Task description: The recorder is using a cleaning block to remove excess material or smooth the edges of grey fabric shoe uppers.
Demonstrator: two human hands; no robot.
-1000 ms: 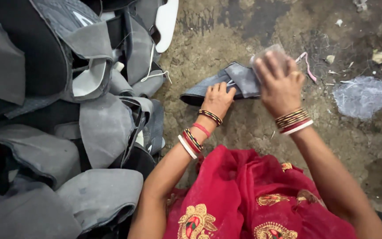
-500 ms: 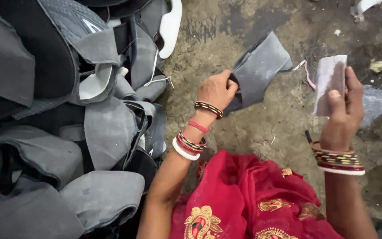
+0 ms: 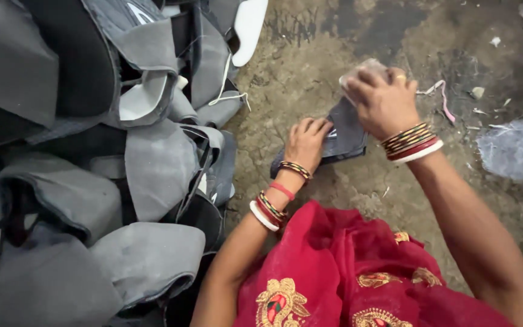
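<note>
Pressing grey shoe-upper piece (image 3: pixel 343 136) flat on dirt floor (image 3: pixel 310 66) beside heap of grey uppers (image 3: pixel 152 163), left hand (image 3: pixel 305 142) spread flat, right hand (image 3: pixel 382 100) gripping pale pad (image 3: pixel 364 69); probably rubbing step, needing firm hold-down.

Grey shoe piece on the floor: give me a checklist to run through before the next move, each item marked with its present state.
1. Grey shoe piece lies flat on the floor: ok.
2. Left hand presses its near edge, fingers spread: ok.
3. Right hand rests on its far end: ok.
4. Pale pad sits under the right fingers; grip firmness: cannot tell.
5. Pile of grey pieces lies beside the left arm, apart from the work: ok.
6. Pink scrap lies close to the right wrist: not ok.
</note>
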